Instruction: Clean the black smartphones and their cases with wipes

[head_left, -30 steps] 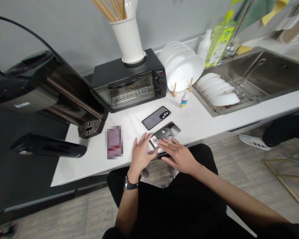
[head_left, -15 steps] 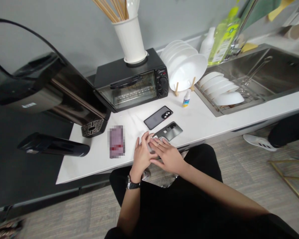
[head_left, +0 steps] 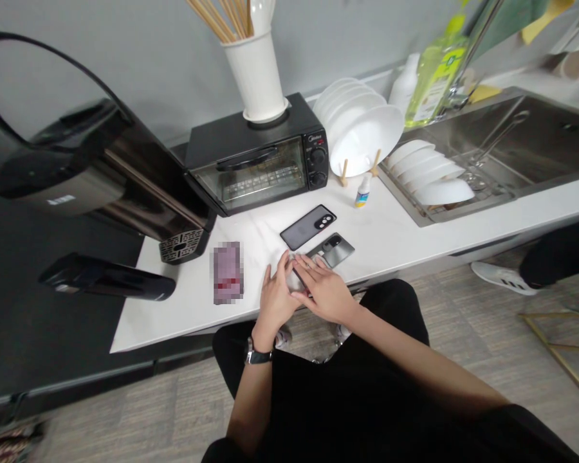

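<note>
My left hand [head_left: 276, 299] and my right hand [head_left: 330, 294] meet at the front edge of the counter, their fingertips close together. A small pale grey thing [head_left: 296, 281] shows between them; the fingers cover most of it, so I cannot make out what it is. Just beyond my right fingers, a grey phone [head_left: 338, 252] lies with its camera side up, its near end hidden by the hands. Behind it rests a phone case [head_left: 307, 228] with a dark rim and camera cutouts. A small spray bottle [head_left: 362, 193] stands farther back.
To the left are a blurred pinkish packet [head_left: 228, 273], a dark bottle [head_left: 110, 280] lying down and a black drinks machine [head_left: 149, 173]. Behind stand a toaster oven [head_left: 265, 170], a utensil holder [head_left: 257, 74] and racked plates [head_left: 361, 138]. A sink [head_left: 535, 141] holds bowls; another person's shoe [head_left: 504, 278] is at right.
My right hand has shifted slightly, and its fingers lie closer over the left fingertips. The phone, the case and the small bottle stay in place on the counter.
</note>
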Action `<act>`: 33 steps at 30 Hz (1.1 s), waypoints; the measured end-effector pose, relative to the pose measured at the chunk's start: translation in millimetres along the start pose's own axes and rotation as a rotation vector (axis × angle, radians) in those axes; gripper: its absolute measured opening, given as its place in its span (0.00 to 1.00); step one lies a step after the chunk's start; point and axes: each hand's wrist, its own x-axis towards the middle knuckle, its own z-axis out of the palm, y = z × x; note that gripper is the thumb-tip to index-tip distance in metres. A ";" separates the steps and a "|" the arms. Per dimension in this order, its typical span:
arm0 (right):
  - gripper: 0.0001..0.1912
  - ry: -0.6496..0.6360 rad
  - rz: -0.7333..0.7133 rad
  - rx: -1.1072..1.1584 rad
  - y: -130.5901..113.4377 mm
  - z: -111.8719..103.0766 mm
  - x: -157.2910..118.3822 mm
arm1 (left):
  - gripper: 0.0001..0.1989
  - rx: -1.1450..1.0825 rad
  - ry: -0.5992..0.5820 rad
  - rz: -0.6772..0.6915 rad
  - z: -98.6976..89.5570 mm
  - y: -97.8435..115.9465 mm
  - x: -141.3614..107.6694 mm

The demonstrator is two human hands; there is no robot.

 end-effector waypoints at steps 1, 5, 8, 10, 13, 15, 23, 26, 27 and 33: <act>0.34 -0.012 -0.022 0.017 -5.1 -0.2 -6.6 | 0.44 0.006 -0.005 0.005 -0.7 -0.2 -0.2; 0.29 -0.059 -0.040 0.037 17.3 -23.9 -41.5 | 0.44 -0.020 0.004 -0.002 -4.8 3.3 0.9; 0.30 -0.009 0.094 -0.063 56.9 -43.5 -48.7 | 0.47 -0.051 0.010 -0.017 -6.5 7.6 3.0; 0.32 0.029 0.151 -0.119 73.4 -45.6 -37.5 | 0.47 -0.068 0.006 -0.023 -6.1 9.7 3.6; 0.32 0.041 0.128 -0.123 64.8 -30.0 -9.6 | 0.43 -0.059 0.011 -0.005 -4.8 9.3 2.3; 0.32 0.021 0.050 -0.089 41.7 -14.5 3.4 | 0.39 -0.046 0.009 0.019 -4.6 6.2 0.1; 0.29 0.003 -0.063 -0.046 4.7 -2.2 -17.0 | 0.42 0.071 0.010 0.038 -0.4 4.2 -3.3; 0.30 0.011 -0.064 -0.055 9.6 -6.5 -24.5 | 0.41 0.122 0.032 0.012 3.8 12.6 -1.8; 0.30 0.010 -0.067 -0.056 11.2 -7.6 -25.9 | 0.41 0.128 0.033 0.012 4.8 15.3 -1.6; 0.31 0.045 0.011 -0.114 44.7 -21.5 -28.8 | 0.35 0.082 0.033 0.056 4.4 23.6 -0.8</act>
